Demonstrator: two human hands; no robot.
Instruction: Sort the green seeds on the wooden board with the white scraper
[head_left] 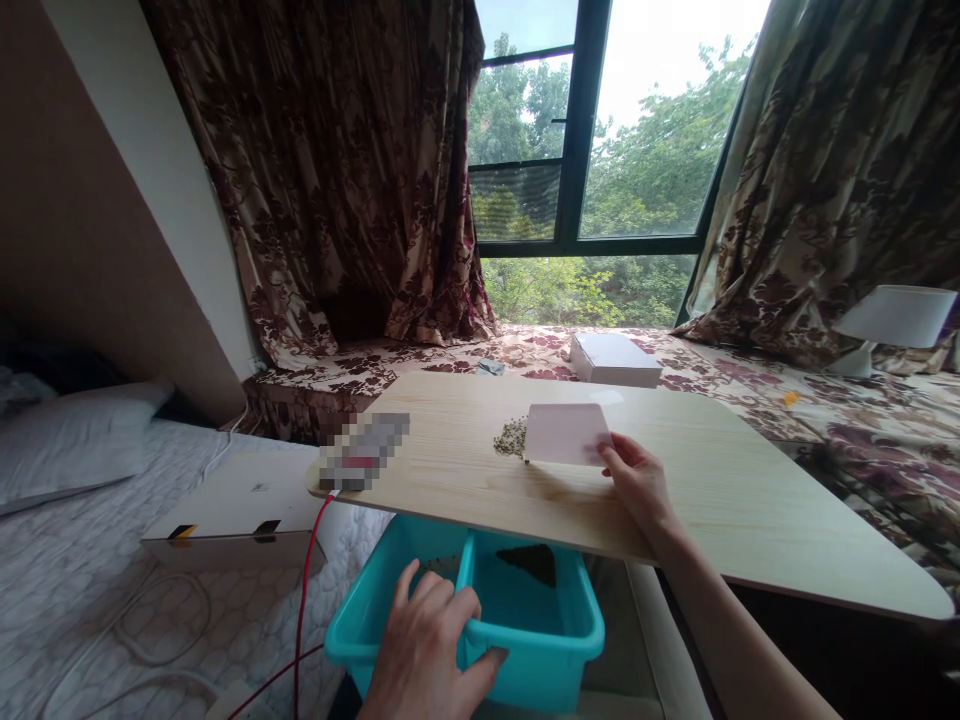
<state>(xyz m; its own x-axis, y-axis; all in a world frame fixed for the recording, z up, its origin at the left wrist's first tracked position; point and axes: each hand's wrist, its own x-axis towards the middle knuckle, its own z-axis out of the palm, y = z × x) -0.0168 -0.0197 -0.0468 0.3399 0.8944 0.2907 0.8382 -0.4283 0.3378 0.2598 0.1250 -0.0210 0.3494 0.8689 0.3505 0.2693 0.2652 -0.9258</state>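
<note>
My right hand (pixel 637 480) pinches the right end of a thin, pale, translucent plastic sheet (pixel 566 433) just over the wooden tabletop (pixel 450 480). A scatter of small dark greenish grains (pixel 510 437) lies against the sheet's left edge. Below the table edge is a turquoise bin (pixel 540 650) with a divider down its middle. My left hand (pixel 431 640) grips the bin's near rim, its fingers bent over the inside and its thumb outside. In the right compartment is a dark heap of grains (pixel 532 562); a few specks show in the left one.
On the table's left corner lies a blurred-out device (pixel 367 455) with a red cable (pixel 306 580) hanging from it. A white box (pixel 615 358) sits on the window ledge, a lamp (pixel 892 320) at right. Another box (pixel 240 510) rests on the bed (pixel 75 560).
</note>
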